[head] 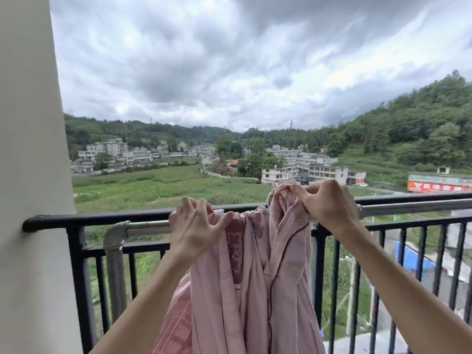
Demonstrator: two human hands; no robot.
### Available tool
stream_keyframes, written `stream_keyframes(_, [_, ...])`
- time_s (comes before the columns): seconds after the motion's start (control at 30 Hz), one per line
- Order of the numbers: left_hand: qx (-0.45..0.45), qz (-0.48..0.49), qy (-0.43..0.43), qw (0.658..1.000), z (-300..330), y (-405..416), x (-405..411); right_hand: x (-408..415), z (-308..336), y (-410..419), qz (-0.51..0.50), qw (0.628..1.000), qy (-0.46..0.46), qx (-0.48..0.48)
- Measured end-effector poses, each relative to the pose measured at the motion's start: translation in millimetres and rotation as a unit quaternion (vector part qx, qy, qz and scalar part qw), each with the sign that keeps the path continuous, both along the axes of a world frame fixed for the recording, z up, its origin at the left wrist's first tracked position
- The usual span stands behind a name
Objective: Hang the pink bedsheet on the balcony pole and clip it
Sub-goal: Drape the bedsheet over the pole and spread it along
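The pink bedsheet [255, 277] hangs bunched in long folds over the silver metal pole [145, 225], which runs along the inside of the black balcony railing [102, 216]. My left hand [196, 227] pinches the sheet's left edge where it lies on the pole. My right hand [325, 204] grips a raised bunch of the sheet just above the pole, further right. No clip shows in either hand.
A white wall column [30, 175] fills the left side, with the railing fixed into it. The pole bends down at an elbow joint [115, 236] on the left. Beyond the railing lie fields, buildings and a road far below.
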State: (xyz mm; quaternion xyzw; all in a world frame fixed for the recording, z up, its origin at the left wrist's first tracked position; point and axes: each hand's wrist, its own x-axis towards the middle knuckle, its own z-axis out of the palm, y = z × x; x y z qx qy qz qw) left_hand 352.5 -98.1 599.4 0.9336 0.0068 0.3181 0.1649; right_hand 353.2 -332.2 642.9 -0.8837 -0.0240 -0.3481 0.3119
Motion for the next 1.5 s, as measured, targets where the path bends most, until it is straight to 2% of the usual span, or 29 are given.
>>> stream_keyframes(0.07, [0.016, 0.004, -0.009, 1.0, -4.2, -6.8, 0.0, -16.2, -0.3, 10.5, -0.033, 0.993, -0.101, -0.052])
stream_keyframes(0.13, [0.002, -0.012, -0.025, 1.0, -4.0, -9.9, -2.0, -20.9, -4.9, 26.2, 0.017, 0.987, -0.137, -0.084])
stream_keyframes(0.27, [-0.027, -0.05, -0.071, 0.996, -2.1, -5.9, -7.1, -16.2, -18.8, 68.7, 0.177, 0.971, -0.082, -0.142])
stream_keyframes(0.37, [-0.066, -0.059, -0.111, 0.99, -6.0, -0.2, -6.5, -0.9, -32.2, 90.4, 0.246, 0.957, -0.002, -0.152])
stream_keyframes(0.43, [-0.088, -0.044, -0.131, 0.987, -7.8, 5.0, -7.5, 11.1, -47.3, 95.6, 0.226, 0.954, 0.023, -0.195])
stream_keyframes(0.53, [-0.106, -0.007, -0.148, 0.983, -0.2, 23.0, -13.3, 21.7, -67.3, 95.7, 0.162, 0.951, -0.034, -0.262])
stream_keyframes(0.6, [-0.154, -0.013, -0.139, 0.978, 11.2, 41.9, -17.2, 25.2, -71.9, 99.8, 0.147, 0.95, -0.067, -0.265])
stream_keyframes(0.67, [-0.241, -0.021, -0.135, 0.961, 21.3, 60.7, -20.4, 28.5, -72.3, 104.2, 0.128, 0.953, -0.071, -0.267])
stream_keyframes(0.77, [-0.416, -0.017, -0.148, 0.897, 26.0, 84.0, -17.7, 33.1, -74.0, 108.3, 0.107, 0.96, -0.07, -0.25])
stream_keyframes(0.83, [-0.482, -0.024, -0.125, 0.867, 25.3, 93.9, -17.5, 33.0, -76.2, 113.2, 0.088, 0.962, -0.079, -0.244])
stream_keyframes(0.9, [-0.506, -0.042, -0.093, 0.856, 23.7, 101.6, -20.4, 28.7, -75.7, 118.0, 0.065, 0.963, -0.087, -0.245])
stream_keyframes(1.0, [-0.52, -0.09, -0.06, 0.847, 24.2, 107.3, -31.9, 15.8, -67.0, 129.3, 0.075, 0.968, -0.039, -0.235])
stream_keyframes(1.1, [-0.498, -0.131, -0.032, 0.856, 26.7, 108.0, -39.4, 5.0, -59.4, 159.3, 0.173, 0.954, -0.073, -0.235])
stream_keyframes(1.23, [-0.512, -0.114, -0.029, 0.851, 26.5, 115.3, -42.7, 11.4, -61.0, 192.8, 0.263, 0.931, -0.134, -0.213])
stream_keyframes(1.37, [-0.564, -0.095, -0.041, 0.819, 19.6, 135.9, -45.4, 30.8, -70.7, 152.1, 0.199, 0.938, -0.235, -0.158])
stream_keyframes(1.5, [-0.578, -0.081, -0.036, 0.812, 14.2, 145.0, -40.9, 39.4, -77.5, 119.0, 0.145, 0.945, -0.251, -0.149])
